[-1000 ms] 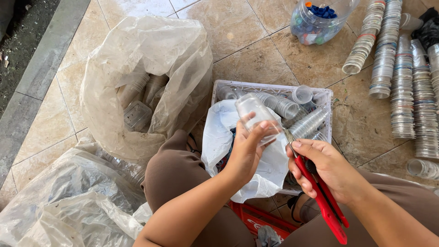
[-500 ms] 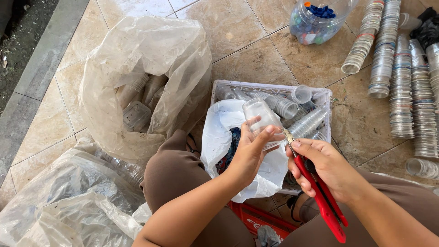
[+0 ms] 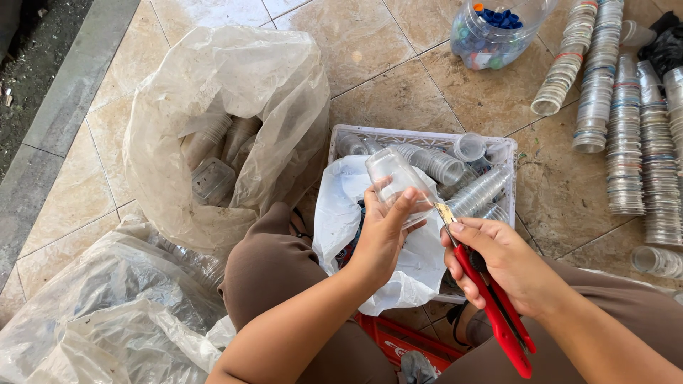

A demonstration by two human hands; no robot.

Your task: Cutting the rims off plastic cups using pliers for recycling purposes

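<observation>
Two hands at work on one clear plastic cup [image 3: 398, 183], centre of the frame.

We hold the cup in our left hand [image 3: 382, 235], grip closed around its side, above the white crate [image 3: 420, 135] of cups. Our right hand [image 3: 498, 259] is clenched on a red-handled cutter [image 3: 491, 306], blade tip just beside the cup's rim. We judge the trimming step is in hand; next, the blade must meet the rim while the cup is held steady.
</observation>
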